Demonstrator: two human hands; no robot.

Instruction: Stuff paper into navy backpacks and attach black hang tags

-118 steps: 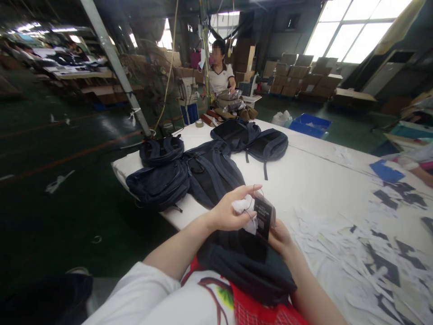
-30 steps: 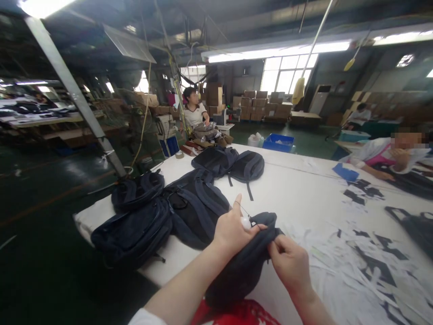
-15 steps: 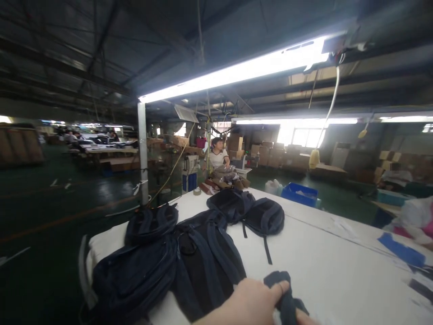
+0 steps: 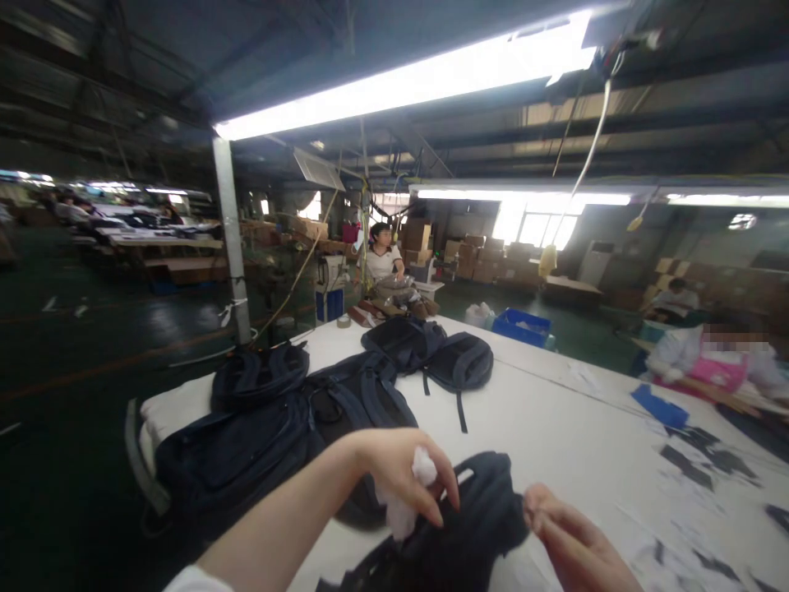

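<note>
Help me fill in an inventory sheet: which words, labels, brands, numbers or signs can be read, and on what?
None can be read.
Dark navy fabric bag nearest the camera: no legible text shows.
Stacked brown cardboard boxes at the back: any print is too small and blurred to read.

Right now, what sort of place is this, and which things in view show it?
Probably a bag workshop or factory: dark backpacks lie on a white table, cardboard boxes stand stacked behind, and a strip light hangs overhead.

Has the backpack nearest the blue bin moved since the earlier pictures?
No: judged against the far edge of the table, the backpack lies in the same spot.
</note>
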